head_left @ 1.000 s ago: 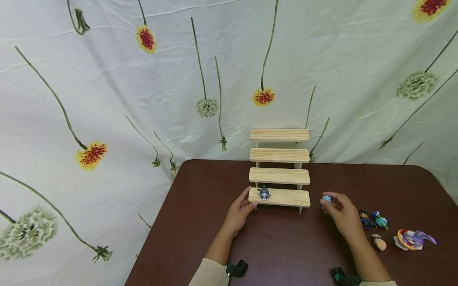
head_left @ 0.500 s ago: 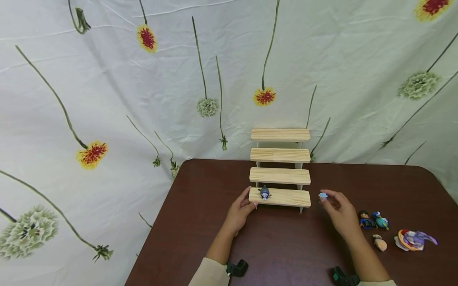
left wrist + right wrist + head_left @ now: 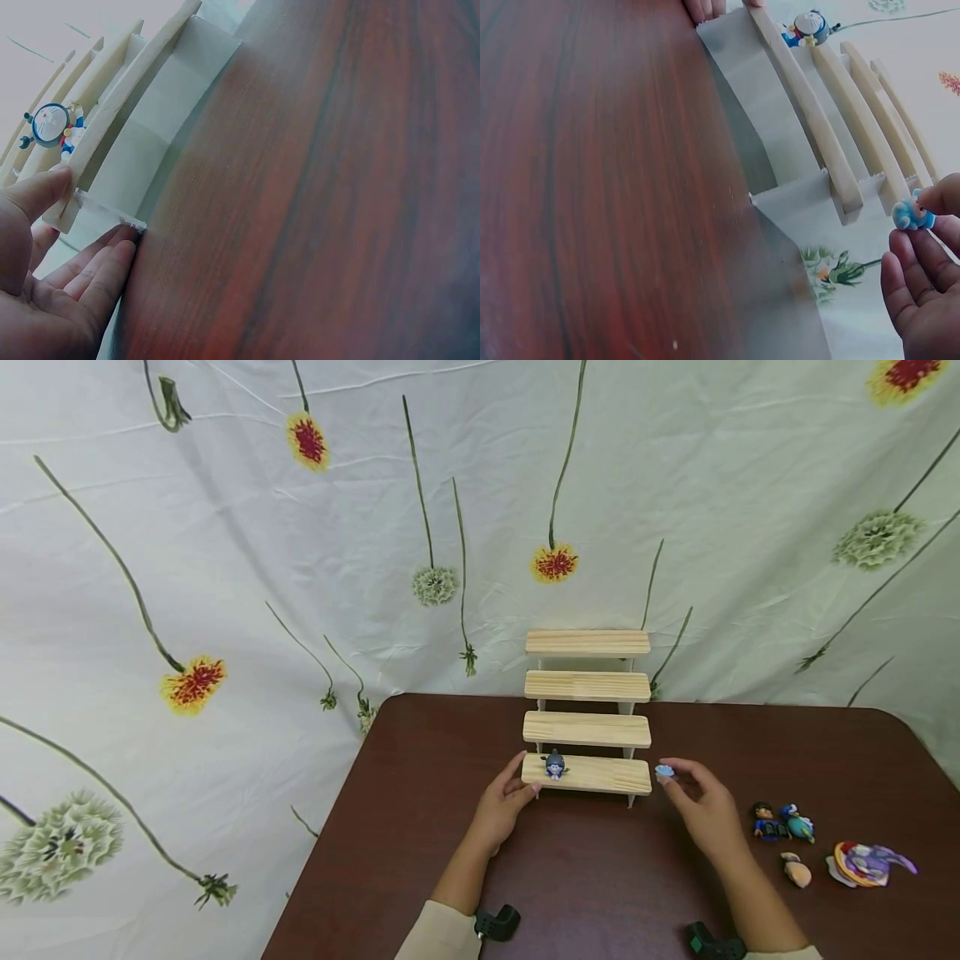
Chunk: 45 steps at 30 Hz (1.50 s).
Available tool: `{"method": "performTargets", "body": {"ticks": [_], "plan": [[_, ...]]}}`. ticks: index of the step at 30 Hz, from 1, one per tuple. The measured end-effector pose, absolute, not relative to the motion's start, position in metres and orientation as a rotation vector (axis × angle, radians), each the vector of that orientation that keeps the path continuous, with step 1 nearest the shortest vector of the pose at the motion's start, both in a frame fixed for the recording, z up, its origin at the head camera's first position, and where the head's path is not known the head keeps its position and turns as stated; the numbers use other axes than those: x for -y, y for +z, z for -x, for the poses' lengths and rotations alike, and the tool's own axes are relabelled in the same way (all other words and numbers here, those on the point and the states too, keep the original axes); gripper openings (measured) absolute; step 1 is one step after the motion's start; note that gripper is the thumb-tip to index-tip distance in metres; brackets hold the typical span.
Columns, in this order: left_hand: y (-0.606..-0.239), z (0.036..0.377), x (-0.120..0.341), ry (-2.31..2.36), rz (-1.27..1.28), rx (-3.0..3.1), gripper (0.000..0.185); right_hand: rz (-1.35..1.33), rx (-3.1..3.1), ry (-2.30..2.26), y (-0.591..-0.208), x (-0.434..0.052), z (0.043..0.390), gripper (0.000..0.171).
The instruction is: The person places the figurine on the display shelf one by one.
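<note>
A wooden step shelf (image 3: pixel 587 728) with four tiers stands on the dark table. My left hand (image 3: pixel 498 807) holds the left end of its lowest step, thumb at the front edge; in the left wrist view, other fingers touch the clear side support (image 3: pixel 112 210). On that step, near the left end, stands a small blue-and-white cat figurine (image 3: pixel 554 765). Just off the step's right end, my right hand (image 3: pixel 705 810) pinches a tiny light-blue figurine (image 3: pixel 910 213) between thumb and fingertips. The fingers partly cover it.
Right of my right arm lie a dark-haired figurine in blue (image 3: pixel 767 822), a blue-green bird-like figurine (image 3: pixel 797 823), a small beige piece (image 3: pixel 796 869) and a purple figurine with a yellow-and-red ring (image 3: pixel 866 863). Flower-printed cloth (image 3: pixel 360 527) hangs behind the table (image 3: pixel 585 877).
My right hand has moved left with the light-blue figurine, closer to the lowest step's right end. The left hand and the cat figurine stay where they were.
</note>
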<state>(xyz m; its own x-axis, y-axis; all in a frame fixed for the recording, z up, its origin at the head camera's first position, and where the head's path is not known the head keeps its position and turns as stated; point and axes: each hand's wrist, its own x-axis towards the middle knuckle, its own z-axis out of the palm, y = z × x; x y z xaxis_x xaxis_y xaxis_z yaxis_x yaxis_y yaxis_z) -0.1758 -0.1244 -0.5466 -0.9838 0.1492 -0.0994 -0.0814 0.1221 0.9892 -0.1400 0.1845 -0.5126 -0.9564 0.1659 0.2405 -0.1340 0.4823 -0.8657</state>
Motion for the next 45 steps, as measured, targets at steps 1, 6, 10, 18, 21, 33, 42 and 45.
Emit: {"method": "performTargets", "body": {"ticks": [1, 6, 10, 18, 21, 33, 42, 45], "plan": [[-0.546, 0.176, 0.124, 1.971, -0.070, -2.219, 0.068, 0.024, 2.442, 1.464, -0.512, -0.183, 0.140, 0.028], [-0.545, 0.176, 0.124, 1.969, -0.073, -2.223, 0.069, -0.020, 2.434, 1.469, -0.511, -0.177, 0.140, 0.026], [-0.546, 0.176, 0.124, 1.974, -0.073, -2.219, 0.069, -0.068, 2.437, 1.469, -0.510, -0.173, 0.140, 0.025], [-0.546, 0.177, 0.123, 1.976, -0.068, -2.209, 0.069, -0.136, 2.447, 1.454, -0.509, -0.164, 0.141, 0.021], [-0.547, 0.177, 0.123, 1.978, -0.066, -2.209, 0.069, -0.174, 2.446, 1.471, -0.510, -0.161, 0.143, 0.021], [-0.548, 0.176, 0.125, 1.951, -0.070, -2.238, 0.069, -0.238, 2.469, 1.509, -0.509, -0.146, 0.148, 0.023], [-0.547, 0.175, 0.125, 1.947, -0.046, -2.229, 0.068, -0.234, 2.474, 1.537, -0.508, -0.130, 0.152, 0.022], [-0.546, 0.174, 0.125, 1.950, -0.034, -2.221, 0.068, -0.252, 2.463, 1.530, -0.507, -0.124, 0.154, 0.023]]}}
